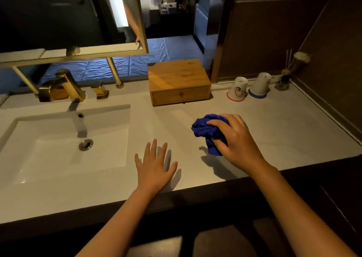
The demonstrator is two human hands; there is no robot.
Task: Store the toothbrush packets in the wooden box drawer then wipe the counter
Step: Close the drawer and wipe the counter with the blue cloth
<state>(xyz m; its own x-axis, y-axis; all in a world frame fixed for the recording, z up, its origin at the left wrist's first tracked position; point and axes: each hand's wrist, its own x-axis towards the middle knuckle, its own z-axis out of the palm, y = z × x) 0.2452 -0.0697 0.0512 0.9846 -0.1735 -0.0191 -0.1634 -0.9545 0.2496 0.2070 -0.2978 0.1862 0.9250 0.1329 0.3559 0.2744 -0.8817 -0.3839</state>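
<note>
A wooden box (177, 76) stands at the back of the white counter (284, 127), its small drawer (180, 95) shut. No toothbrush packets are in sight. My right hand (235, 139) presses a crumpled blue cloth (205, 129) onto the counter in front of the box, a little to its right. My left hand (154, 164) lies flat on the counter near the front edge, fingers spread, holding nothing.
A white sink (64, 145) with a gold faucet (60, 88) fills the left side. Two upturned cups (237, 90) (259, 86) and a reed diffuser (284, 80) stand at the back right by the dark wall. A mirror (74, 18) hangs above the sink.
</note>
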